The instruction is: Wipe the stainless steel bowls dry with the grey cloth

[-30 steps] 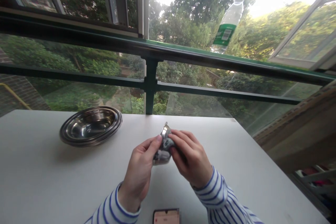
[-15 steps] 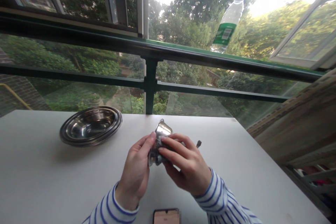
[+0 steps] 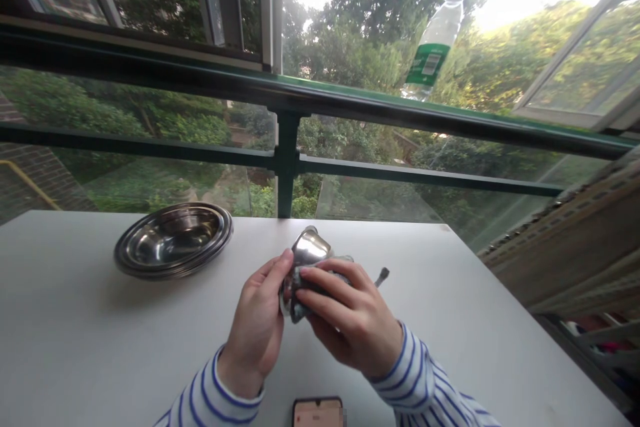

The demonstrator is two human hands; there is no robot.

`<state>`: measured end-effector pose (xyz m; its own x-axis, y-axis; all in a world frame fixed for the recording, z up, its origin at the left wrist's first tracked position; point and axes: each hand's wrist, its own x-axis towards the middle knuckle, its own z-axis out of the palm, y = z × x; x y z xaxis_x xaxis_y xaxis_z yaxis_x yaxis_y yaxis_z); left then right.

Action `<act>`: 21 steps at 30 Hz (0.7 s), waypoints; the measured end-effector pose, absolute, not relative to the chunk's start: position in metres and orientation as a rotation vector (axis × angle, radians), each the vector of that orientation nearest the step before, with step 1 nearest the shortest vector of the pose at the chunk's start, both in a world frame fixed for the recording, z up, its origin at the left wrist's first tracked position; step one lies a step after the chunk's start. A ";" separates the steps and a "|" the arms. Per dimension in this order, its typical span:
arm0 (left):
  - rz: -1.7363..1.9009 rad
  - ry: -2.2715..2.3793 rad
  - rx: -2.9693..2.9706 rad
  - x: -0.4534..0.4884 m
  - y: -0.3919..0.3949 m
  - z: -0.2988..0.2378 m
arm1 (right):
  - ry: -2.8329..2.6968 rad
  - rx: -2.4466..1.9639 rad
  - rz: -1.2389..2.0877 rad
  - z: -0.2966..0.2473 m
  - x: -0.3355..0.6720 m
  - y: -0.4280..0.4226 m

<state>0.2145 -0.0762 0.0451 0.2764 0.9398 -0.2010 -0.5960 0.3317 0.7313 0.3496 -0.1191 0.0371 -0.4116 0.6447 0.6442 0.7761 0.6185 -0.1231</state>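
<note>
My left hand [image 3: 260, 323] grips the rim of a small shiny steel bowl [image 3: 310, 247], which is tipped on its side above the table. Wrapped over a crumpled grey cloth [image 3: 299, 311], my right hand [image 3: 355, 320] presses it against the bowl's outer wall. Fingers cover much of both the cloth and the bowl. Beyond the right knuckles pokes the tip of a narrow metal piece [image 3: 383, 275]; the rest of it is hidden, so its kind cannot be made out.
On the white table [image 3: 150, 340], a stack of wide steel bowls [image 3: 173, 240] stands at the left. A phone [image 3: 319, 412] lies at the near edge. Behind the table runs a green railing [image 3: 340, 97], with a plastic bottle [image 3: 433, 53] on it before the window.
The bowl has turned slightly and shows more of its wall. My right fingers have slid a little left and down with the cloth, and more of the metal tip shows.
</note>
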 end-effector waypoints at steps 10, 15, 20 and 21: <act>1.073 0.706 0.654 0.217 -0.079 0.043 | -2.145 -1.140 -0.241 0.038 0.356 -0.117; 1.017 0.689 0.726 0.218 -0.081 0.041 | -1.973 -1.248 -0.289 0.037 0.357 -0.116; 1.024 0.679 0.729 0.218 -0.080 0.039 | -2.139 -1.172 -0.270 0.040 0.358 -0.117; 1.032 0.674 0.720 0.218 -0.079 0.038 | -2.184 -1.151 -0.272 0.041 0.358 -0.117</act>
<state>0.2180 -0.0795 0.0384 0.3605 0.9198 -0.1547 -0.5113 0.3336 0.7920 0.3576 -0.1170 0.0413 -0.4068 0.6629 0.6285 0.7968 0.5940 -0.1108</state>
